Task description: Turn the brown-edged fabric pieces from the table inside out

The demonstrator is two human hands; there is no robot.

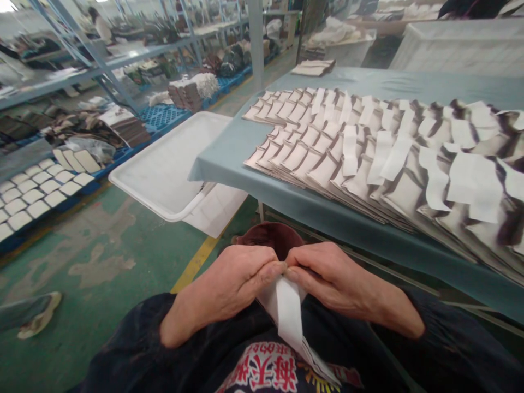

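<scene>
Close to my body, my left hand (249, 275) and my right hand (327, 275) meet with thumbs and fingers pinched together. Between them they grip a fabric piece (268, 300) with a pale side showing. A white strip (290, 316) hangs down from the pinch over my dark apron. Just beyond my knuckles a curved maroon fabric part (270, 233) shows; whether it belongs to the same piece I cannot tell. Ahead to the right, stacked cream fabric pieces (303, 155) with brown edges lie in overlapping rows, many with white strips (380, 158) on top.
The fabric stacks lie on a table with a blue-green cover (229, 158). A white plastic tub (164, 169) stands at its left end, another large white bin (458, 49) behind it. Cream pads (36, 185) lie on a blue pallet at left. A person's shoe (41, 316) shows at lower left.
</scene>
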